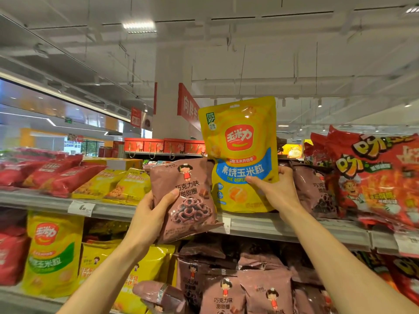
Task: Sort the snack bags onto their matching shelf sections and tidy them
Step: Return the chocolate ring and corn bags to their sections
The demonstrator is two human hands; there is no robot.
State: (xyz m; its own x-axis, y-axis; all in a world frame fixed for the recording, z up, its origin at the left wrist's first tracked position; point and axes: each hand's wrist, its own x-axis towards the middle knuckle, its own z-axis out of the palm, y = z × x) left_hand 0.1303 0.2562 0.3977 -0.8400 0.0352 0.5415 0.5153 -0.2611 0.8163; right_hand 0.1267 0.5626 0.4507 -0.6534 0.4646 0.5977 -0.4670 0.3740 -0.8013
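Supermarket shelves [260, 225] stood before us. Our left hand [150, 214] gripped the brown bag [183, 200], our right hand [275, 189] pinched the yellow bag [240, 141] above the upper shelf. Its smooth foil could slip from our fingers [254, 179], we judged.

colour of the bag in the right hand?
Yellow bag with a blue band and red logo, gripped by the right hand; head view.

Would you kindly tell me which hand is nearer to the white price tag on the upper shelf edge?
Left. The left hand, holding the brown bag, is just right of the price tag; the right hand, holding the yellow bag, is farther right.
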